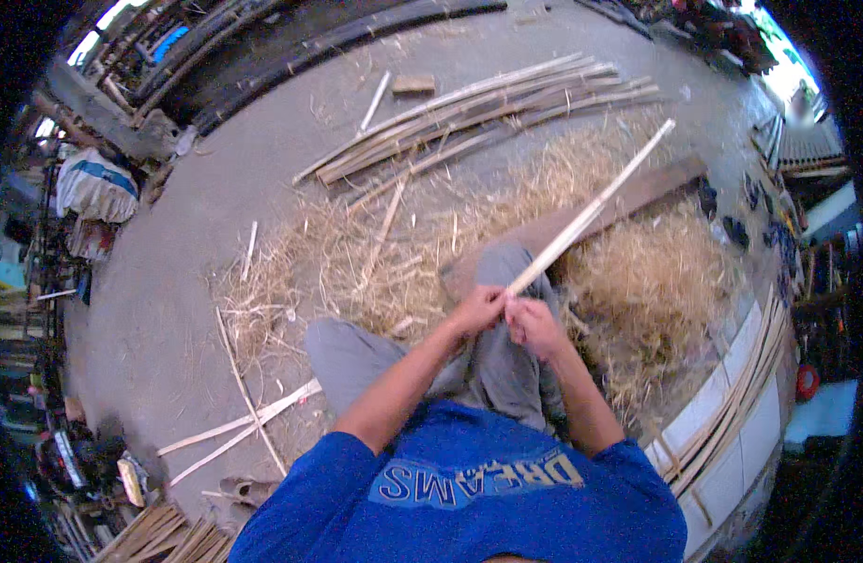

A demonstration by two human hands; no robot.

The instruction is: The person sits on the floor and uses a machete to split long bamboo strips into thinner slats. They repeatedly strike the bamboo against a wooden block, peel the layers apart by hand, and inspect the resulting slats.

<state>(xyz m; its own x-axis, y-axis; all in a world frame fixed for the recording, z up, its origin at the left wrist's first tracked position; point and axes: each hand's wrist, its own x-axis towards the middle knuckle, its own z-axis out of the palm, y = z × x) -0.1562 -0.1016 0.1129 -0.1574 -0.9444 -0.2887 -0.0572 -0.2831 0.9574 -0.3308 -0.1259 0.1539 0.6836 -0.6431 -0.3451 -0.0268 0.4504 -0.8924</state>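
A long pale bamboo strip (595,207) slants up and away to the right from my lap. Its near end is between my two hands, held over my right knee. My left hand (479,311) pinches that end with its fingers closed. Right beside it, almost touching, my right hand (535,327) is curled shut at the same end of the strip. Whether a small tool is hidden inside the right hand cannot be made out. Beneath the strip, a brown wooden plank (652,194) runs from near my knee toward the far right.
Split bamboo lengths (469,117) lie side by side ahead on the grey floor. Curly shavings (652,291) heap up right of my legs and spread in front. Strips (736,413) rest along a white tiled ledge at right. Crossed strips (248,422) lie at left; more bamboo (154,540) is lower left.
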